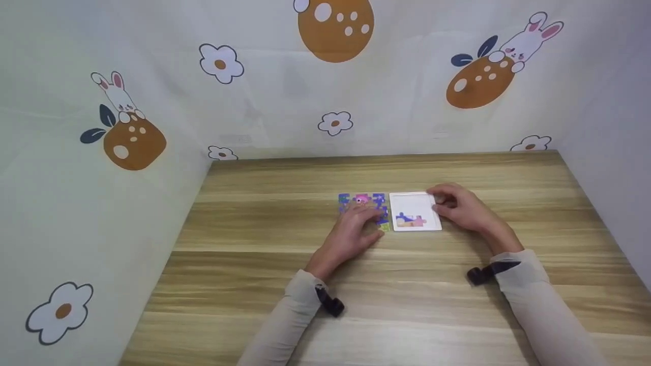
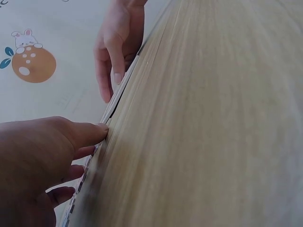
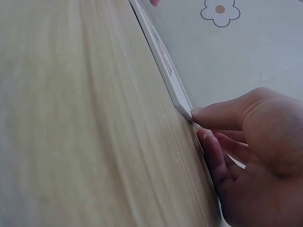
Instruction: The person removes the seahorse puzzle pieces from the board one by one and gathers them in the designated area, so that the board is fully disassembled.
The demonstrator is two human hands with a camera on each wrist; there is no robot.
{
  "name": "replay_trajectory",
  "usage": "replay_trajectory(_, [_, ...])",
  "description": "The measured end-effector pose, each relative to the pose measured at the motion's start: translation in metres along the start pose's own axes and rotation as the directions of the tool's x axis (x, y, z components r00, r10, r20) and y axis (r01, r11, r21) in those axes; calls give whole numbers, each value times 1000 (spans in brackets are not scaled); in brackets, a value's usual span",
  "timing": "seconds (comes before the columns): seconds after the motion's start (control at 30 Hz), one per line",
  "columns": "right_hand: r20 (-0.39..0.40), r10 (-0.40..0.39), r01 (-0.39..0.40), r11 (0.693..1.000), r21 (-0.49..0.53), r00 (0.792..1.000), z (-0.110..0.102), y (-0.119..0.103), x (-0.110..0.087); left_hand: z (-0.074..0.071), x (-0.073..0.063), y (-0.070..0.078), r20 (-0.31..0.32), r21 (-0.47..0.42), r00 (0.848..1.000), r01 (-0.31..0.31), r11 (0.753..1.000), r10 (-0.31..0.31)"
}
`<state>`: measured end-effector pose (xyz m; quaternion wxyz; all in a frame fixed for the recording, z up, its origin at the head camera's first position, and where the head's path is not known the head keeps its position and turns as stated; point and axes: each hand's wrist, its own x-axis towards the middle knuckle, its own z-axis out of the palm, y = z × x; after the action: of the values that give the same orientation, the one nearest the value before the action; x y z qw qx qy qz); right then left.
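Observation:
A white square puzzle tray [image 1: 409,204] lies on the table, with a few joined jigsaw pieces [image 1: 418,221] in its lower left part. Left of it is a patch of colourful jigsaw pieces [image 1: 362,199], blue with a pink figure at the top. My left hand [image 1: 347,233] rests over these pieces with fingers spread and covers many of them; its thumb [image 2: 94,133] reaches toward their near edge. With thumb and fingers my right hand [image 1: 465,207] holds the tray's right edge, the thumb [image 3: 220,115] against the rim near a corner.
The wood-grain table [image 1: 264,213] extends around the puzzle. Behind it and at the sides hang pale sheets [image 1: 274,91] printed with rabbits, oranges and flowers. A dark wrist camera sits on each sleeve, the left [image 1: 333,306] and the right [image 1: 478,276] both close over the tabletop.

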<state>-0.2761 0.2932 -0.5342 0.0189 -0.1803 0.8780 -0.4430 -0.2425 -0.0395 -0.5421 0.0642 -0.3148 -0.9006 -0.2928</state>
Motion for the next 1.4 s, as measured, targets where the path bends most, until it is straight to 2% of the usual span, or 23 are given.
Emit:
replay_trajectory(0.3, [6, -4, 4, 1000, -3, 1000, -1, 0, 1, 1, 2, 3, 0, 3, 998, 68, 998, -69])
replay_trajectory(0.43, [9, 6, -6, 1000, 2, 1000, -2, -1, 2, 1, 2, 4, -3, 6, 998, 67, 998, -67])
replay_trajectory(0.6, [-1, -17, 17, 1000, -1, 1000, -2, -2, 2, 0, 4, 7, -10, 5, 999, 37, 999, -36])
replay_trajectory(0.9, [10, 4, -4, 1000, -9, 1000, -1, -2, 4, 7, 21, 26, 41, -45, 999, 27, 999, -25])
replay_trajectory(1.17, [2, -15, 15, 1000, -4, 1000, 0, 3, 3, 21, 38, 40, 71, -131, 997, -27, 991, 36])
replay_trajectory(1.3, [-1, -13, 13, 1000, -11, 1000, 0, 4, 2, 27, 46, 45, 99, -129, 995, 0, 992, 13])
replay_trajectory(1.4, [4, -9, 9, 1000, -21, 1000, 0, 3, 1, 32, 51, 48, 108, -166, 994, 34, 986, -16])
